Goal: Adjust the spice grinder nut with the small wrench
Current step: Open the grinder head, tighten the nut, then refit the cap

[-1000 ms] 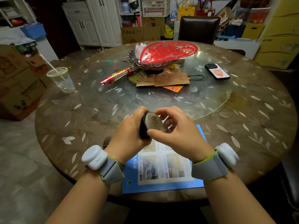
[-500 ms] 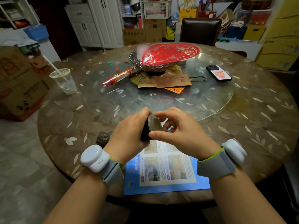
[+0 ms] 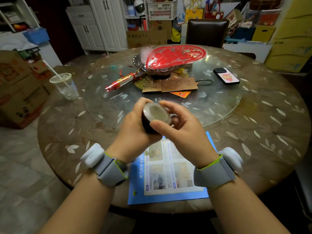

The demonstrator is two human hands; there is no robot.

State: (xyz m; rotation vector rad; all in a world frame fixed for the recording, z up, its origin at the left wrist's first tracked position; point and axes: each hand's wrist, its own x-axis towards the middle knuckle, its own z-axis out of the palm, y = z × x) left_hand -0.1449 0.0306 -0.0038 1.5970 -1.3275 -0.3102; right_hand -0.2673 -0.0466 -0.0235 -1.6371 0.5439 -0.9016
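A dark round spice grinder [image 3: 156, 115] with a pale, clear round end facing me is held above the near part of the table. My left hand [image 3: 133, 130] grips its dark body from the left. My right hand [image 3: 182, 129] pinches the rim of the round end between thumb and curled fingers. No wrench or nut shows in this view; the grinder's far side is hidden behind my fingers.
A blue leaflet [image 3: 168, 174] lies under my wrists. On the glass turntable [image 3: 219, 105] stand a glass bowl with a red paper cutting [image 3: 173, 58], brown envelopes [image 3: 168, 85] and a phone [image 3: 226, 76]. A plastic cup with straw [image 3: 65, 86] is at left.
Both hands have lifted the grinder slightly and tilted it, so its pale round end now faces me more fully. The right hand's fingers have shifted around the rim.
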